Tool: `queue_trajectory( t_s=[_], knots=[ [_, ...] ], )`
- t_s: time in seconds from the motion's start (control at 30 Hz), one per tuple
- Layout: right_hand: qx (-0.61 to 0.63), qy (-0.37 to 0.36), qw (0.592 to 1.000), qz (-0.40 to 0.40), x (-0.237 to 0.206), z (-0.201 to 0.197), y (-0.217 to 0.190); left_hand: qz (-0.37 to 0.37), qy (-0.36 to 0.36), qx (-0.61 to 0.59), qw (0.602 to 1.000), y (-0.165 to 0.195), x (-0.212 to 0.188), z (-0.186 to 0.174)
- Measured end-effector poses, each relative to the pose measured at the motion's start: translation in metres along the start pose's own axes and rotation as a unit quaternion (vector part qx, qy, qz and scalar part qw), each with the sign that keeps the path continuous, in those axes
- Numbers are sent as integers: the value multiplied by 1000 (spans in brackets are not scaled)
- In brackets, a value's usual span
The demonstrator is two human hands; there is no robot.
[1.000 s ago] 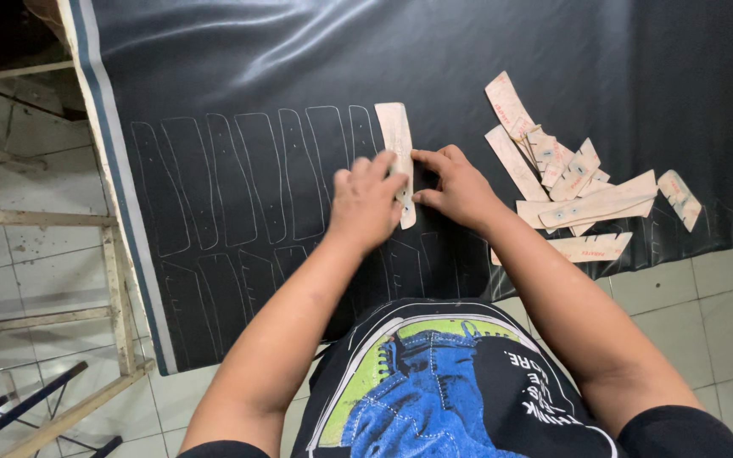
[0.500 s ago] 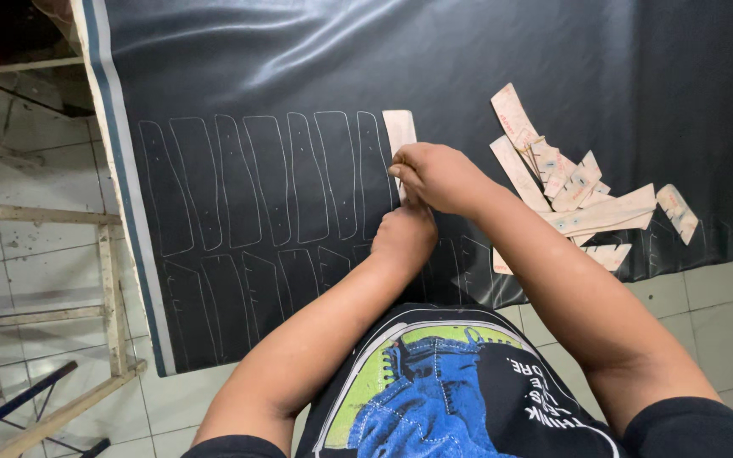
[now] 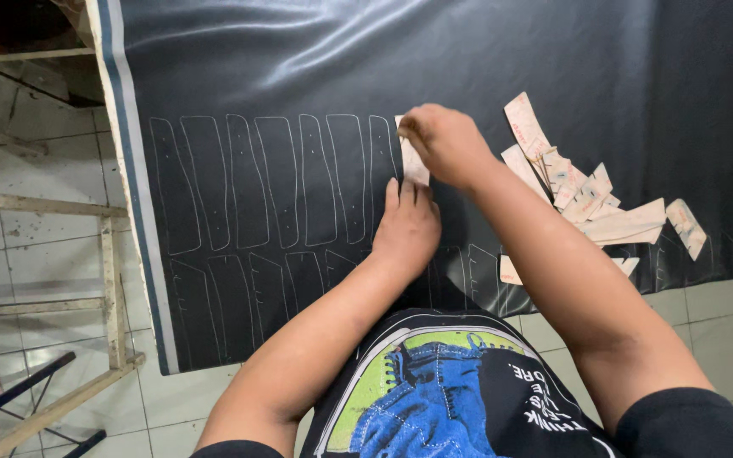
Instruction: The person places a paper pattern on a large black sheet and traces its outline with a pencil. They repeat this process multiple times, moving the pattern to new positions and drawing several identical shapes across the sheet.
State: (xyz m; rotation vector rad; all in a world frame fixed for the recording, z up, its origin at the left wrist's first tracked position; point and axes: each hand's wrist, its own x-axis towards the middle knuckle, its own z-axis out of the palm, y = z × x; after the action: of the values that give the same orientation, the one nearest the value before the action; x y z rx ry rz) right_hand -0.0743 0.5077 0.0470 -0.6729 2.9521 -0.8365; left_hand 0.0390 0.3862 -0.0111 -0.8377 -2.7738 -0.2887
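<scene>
A black sheet [image 3: 485, 59] of leather-like material lies spread out, with two rows of white traced outlines [image 3: 282, 182] on it. A narrow pale cardboard template [image 3: 415, 165] lies just right of the last outline. My left hand [image 3: 409, 225] rests flat on the template's lower part, fingers straight and together, pinning it down. My right hand [image 3: 439, 140] is at the template's top left corner, its fingers pinched around a thin marker whose tip barely shows.
A pile of several similar cardboard templates [image 3: 591, 199] lies on the sheet to the right of my right arm. The sheet's grey-blue edge [image 3: 129, 195] runs down the left. Beyond it are a wooden frame [image 3: 112, 280] and white floor tiles [image 3: 723, 322].
My right hand has moved up along the template from its middle to its top corner. My left hand has slid down and now presses the template's lower end.
</scene>
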Motion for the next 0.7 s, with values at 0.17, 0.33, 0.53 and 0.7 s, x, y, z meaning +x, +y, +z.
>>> queue_trajectory(
  t_s=[0.17,0.33,0.53,0.7],
  knots=[
    [14,25,1000,-1,23,0,7,-2,-40,-12,999,-4,5,-10],
    [32,39,999,-1,27,0,7,-5,-50,-22,999,-5,7,-12],
    [5,39,999,2,19,-10,15,1,-37,-38,999,-11,6,-12],
    [-6,41,999,29,8,-22,23,-4,-34,-74,997,-16,7,-15]
  ],
)
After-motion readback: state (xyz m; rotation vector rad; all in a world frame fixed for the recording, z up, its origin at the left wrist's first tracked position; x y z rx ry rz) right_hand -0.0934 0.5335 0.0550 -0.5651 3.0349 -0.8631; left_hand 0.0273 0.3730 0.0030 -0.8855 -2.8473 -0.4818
